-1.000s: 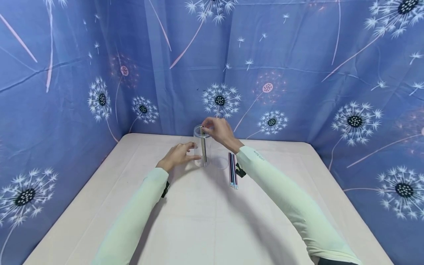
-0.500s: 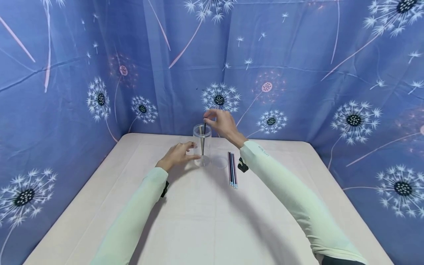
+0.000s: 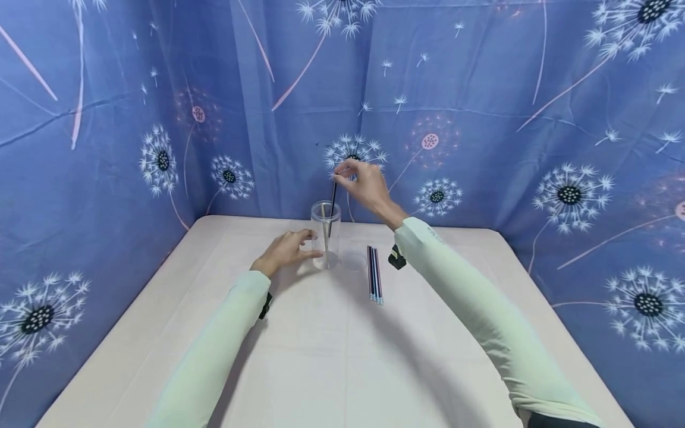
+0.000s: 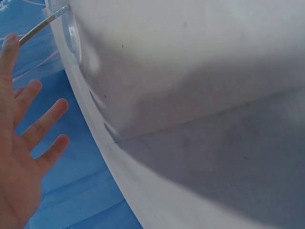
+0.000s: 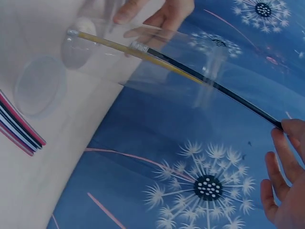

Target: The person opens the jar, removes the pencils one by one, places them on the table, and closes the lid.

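Observation:
A clear plastic jar [image 3: 335,238] stands upright near the table's far edge. My right hand [image 3: 370,185] pinches the top end of a dark pencil [image 5: 238,102] between thumb and fingertips, above the jar's mouth. The pencil's lower part, with its eraser end, is still inside the jar. A yellow pencil [image 5: 143,56] leans within the jar, its eraser end at the bottom. Beside the jar's left wall is my left hand [image 3: 285,249], thumb and fingers spread around that side. The left wrist view shows its fingers [image 4: 45,124] apart and fairly straight.
Right of the jar lies a clear round lid [image 5: 40,87] on the white table [image 3: 299,356]. Several striped pencils [image 3: 375,276] lie side by side just beyond it. A blue dandelion-print curtain [image 3: 289,148] hangs behind and along the sides.
My right hand has risen, drawing the dark pencil upward until much of it stands above the jar's rim. The yellow pencil stays inside. My left hand has barely moved.

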The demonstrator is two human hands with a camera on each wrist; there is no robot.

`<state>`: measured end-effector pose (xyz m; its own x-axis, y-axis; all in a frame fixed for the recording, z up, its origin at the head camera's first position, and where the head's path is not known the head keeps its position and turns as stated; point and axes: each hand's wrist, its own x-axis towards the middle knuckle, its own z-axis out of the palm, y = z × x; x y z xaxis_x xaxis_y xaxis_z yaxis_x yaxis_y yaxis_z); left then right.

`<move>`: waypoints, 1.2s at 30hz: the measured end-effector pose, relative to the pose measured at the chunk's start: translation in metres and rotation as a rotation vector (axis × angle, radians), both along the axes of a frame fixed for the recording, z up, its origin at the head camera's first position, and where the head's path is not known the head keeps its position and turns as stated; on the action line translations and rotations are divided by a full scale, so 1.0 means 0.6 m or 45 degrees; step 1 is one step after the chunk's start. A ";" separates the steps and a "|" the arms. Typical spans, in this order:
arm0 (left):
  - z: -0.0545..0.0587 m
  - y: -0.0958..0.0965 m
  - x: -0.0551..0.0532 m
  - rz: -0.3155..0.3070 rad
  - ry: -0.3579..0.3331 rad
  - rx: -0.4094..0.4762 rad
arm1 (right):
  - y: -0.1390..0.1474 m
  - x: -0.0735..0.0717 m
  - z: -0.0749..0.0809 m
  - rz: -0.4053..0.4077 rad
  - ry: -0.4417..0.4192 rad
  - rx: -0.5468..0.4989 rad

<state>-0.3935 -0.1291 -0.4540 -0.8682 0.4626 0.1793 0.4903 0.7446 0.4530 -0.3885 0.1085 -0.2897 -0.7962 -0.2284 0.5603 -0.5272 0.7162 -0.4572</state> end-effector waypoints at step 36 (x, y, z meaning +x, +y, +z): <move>-0.003 0.003 0.001 0.017 0.034 -0.017 | 0.058 0.011 0.103 -0.017 0.256 -0.377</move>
